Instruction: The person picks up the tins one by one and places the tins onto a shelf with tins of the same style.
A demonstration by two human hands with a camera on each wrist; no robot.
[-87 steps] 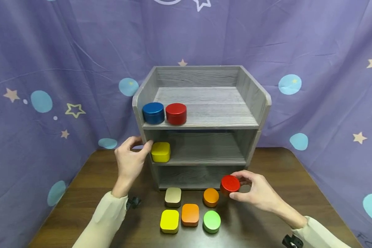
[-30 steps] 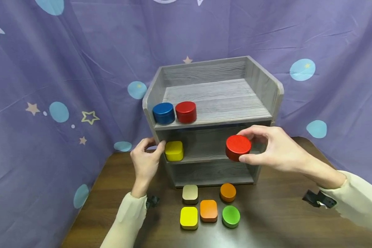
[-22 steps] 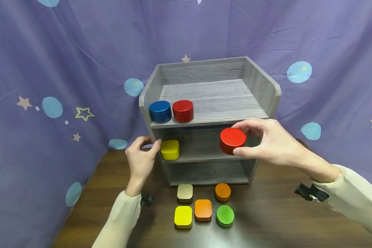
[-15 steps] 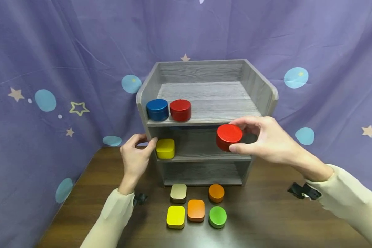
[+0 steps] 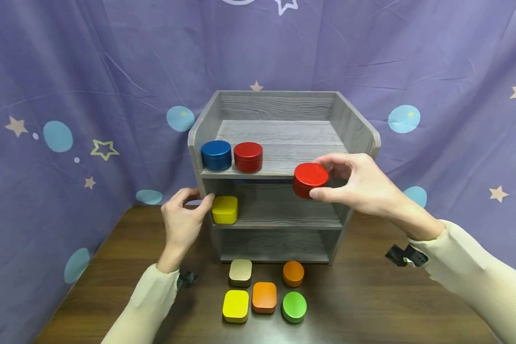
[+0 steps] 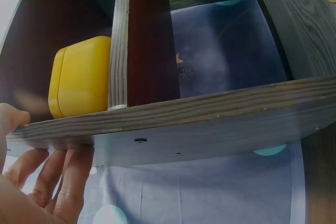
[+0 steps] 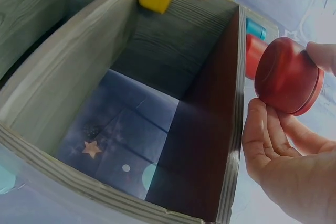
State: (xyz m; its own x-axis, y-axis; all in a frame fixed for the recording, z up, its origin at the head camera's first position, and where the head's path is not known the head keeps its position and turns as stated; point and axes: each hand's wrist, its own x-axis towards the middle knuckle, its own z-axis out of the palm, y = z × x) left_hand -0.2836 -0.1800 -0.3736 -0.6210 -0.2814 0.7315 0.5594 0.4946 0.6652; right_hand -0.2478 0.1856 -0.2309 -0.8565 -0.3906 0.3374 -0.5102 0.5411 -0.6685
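Note:
My right hand (image 5: 361, 184) pinches a red round tin (image 5: 310, 179) between thumb and fingers, in front of the top shelf's front edge. In the right wrist view the held tin (image 7: 289, 76) is tilted, apart from the shelf boards. My left hand (image 5: 182, 222) grips the left side panel of a grey wooden shelf unit (image 5: 284, 131). Its thumb is at the front edge and its fingers (image 6: 73, 182) lie along the outer face. Beside that thumb, a yellow square tin (image 5: 225, 210) stands on the middle shelf. A blue round tin (image 5: 216, 155) and another red round tin (image 5: 248, 157) stand on the top shelf's left.
On the brown table (image 5: 382, 286) before the unit stand a beige square tin (image 5: 240, 272), a yellow square tin (image 5: 235, 306), an orange square tin (image 5: 264, 297), an orange round tin (image 5: 293, 273) and a green round tin (image 5: 294, 306). A purple curtain (image 5: 133, 71) hangs behind.
My right hand has raised the red round tin from just above the table to the top shelf's edge, lately moving up and left. My left hand keeps its grip on the panel.

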